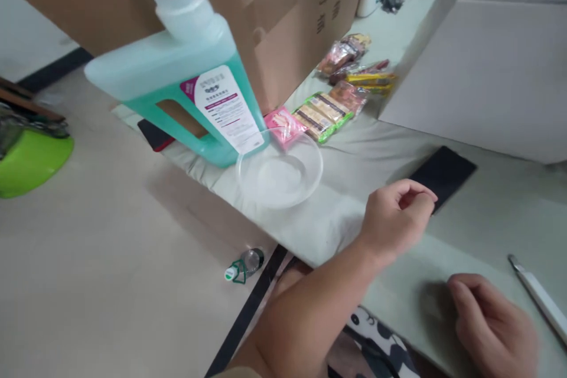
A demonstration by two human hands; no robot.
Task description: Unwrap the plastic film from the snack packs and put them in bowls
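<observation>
My left hand [398, 218] is raised over the cloth-covered surface, its thumb and forefinger pinched together beside a black phone [447, 171]. Whatever may be between those fingertips is too small or hidden to make out. Lower right, my right hand [494, 325] is closed in a loose fist, and its inside is hidden. Just right of it lies a slim white tool with a grey tip [535, 292]. A clear round plastic bowl [281, 174] stands left of my left hand, against a big jug of green liquid [195, 88].
Behind the bowl lie a pink packet [286, 125], green-edged snack packs [323, 115] and other wrapped snacks [345, 56]. A large cardboard box [283, 18] and a white box [487, 71] stand at the back. On the floor are a small bottle [250, 263] and a green object [35, 159].
</observation>
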